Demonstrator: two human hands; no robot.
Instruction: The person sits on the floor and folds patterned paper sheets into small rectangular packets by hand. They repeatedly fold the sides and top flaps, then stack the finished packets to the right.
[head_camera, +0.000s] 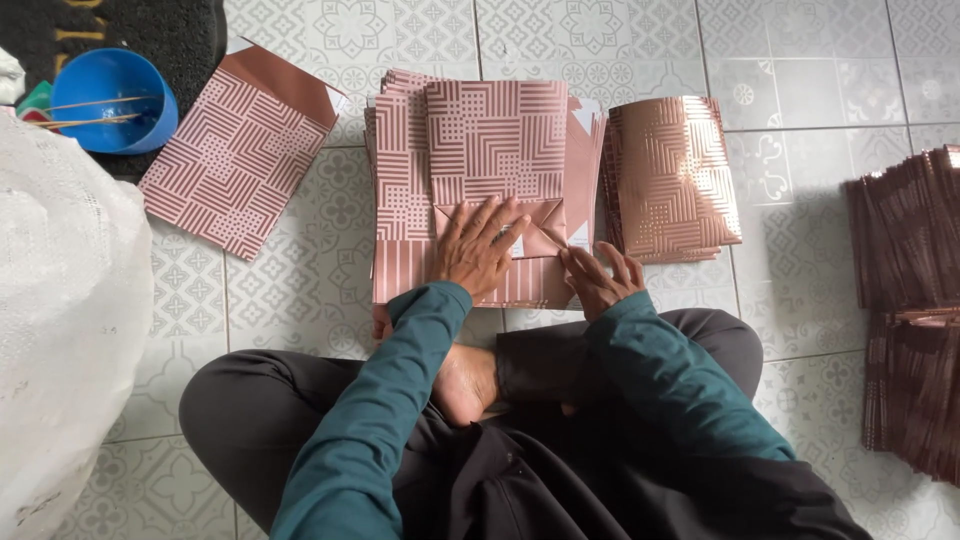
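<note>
Under both hands' fingers, seemingly pressed flat, lies the paper bag.

The paper bag under my hands is rose-pink with a metallic copper pattern of stripes, stepped squares and small checks. The finished bag off to my left carries the same geometric lines, its flap plain copper-brown. The curved stack on my right shines brighter copper. My sleeves are dark teal, my trousers black. The bowl is bright blue; the floor tiles are pale grey with ornamental motifs.
</note>
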